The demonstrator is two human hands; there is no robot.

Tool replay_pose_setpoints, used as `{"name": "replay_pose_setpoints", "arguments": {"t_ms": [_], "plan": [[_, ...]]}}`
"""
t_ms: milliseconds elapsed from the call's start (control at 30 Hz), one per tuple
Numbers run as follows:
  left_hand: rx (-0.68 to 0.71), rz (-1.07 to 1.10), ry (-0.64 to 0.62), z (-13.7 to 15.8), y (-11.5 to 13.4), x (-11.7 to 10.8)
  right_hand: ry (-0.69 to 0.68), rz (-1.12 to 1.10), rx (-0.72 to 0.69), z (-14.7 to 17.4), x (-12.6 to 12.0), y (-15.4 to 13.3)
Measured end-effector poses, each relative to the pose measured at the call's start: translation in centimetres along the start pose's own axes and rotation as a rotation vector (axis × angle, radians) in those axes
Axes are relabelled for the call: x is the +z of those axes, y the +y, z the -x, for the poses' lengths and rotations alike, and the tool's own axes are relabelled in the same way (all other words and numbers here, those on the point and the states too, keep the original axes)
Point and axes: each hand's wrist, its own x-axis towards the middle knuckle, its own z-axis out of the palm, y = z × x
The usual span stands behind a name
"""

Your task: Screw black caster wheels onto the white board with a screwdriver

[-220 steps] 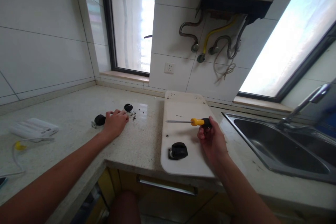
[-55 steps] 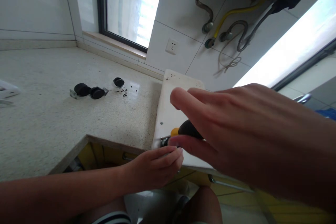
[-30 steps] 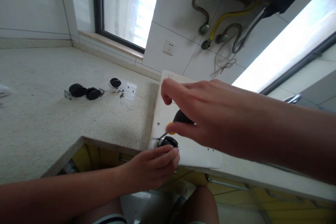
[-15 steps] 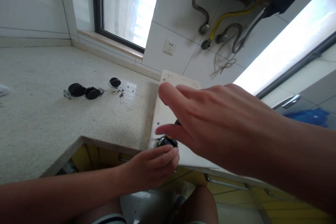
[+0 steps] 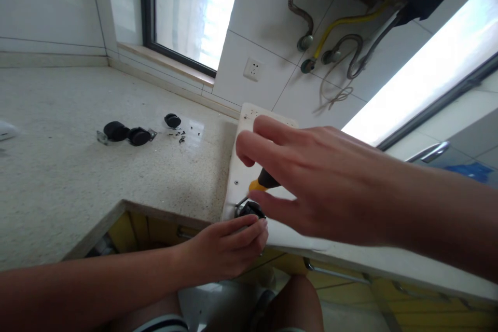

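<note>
Black caster (image 5: pixel 252 210), one: found at the near left corner of a white board (image 5: pixel 243 174), on its upper face. The caster is held by the left hand (image 5: pixel 232 249), its fingertips drawn together on the wheel (the far side of the grip is hidden). A screwdriver (image 5: pixel 257 185), yellow and black, is held in the right hand (image 5: pixel 301 179), the handle caught between thumb and fingers; the upper fingers are curled clear of it. Its shaft is angled down to the mounting plate; whether the tip is seated cannot be told.

Also listed, on the worktop (image 5: pixel 175 176): three loose casters (image 5: pixel 115 131) and a scatter of small screws (image 5: pixel 182 136).

Step in hand, as judged: a plate screw is being turned, most likely loosened. For the next move, the tip should be kept square in the screw head and the caster held steady.

Differences: 7.3 seconds earlier the screwdriver was held level above the board and the left hand was placed among the loose casters; half a second ago the yellow collar was mostly covered, and it is now exposed.
</note>
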Motion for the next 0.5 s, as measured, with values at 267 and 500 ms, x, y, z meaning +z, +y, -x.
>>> {"name": "replay_pose_setpoints", "arguments": {"t_ms": [267, 500], "plan": [[0.004, -0.018, -0.024, -0.1, 0.0, -0.1, 0.057, 0.235, 0.073, 0.4, 0.2, -0.6], [-0.014, 0.028, 0.026, -0.3, -0.1, 0.0, 0.005, 0.158, 0.052, 1.2, -0.3, -1.3]]}}
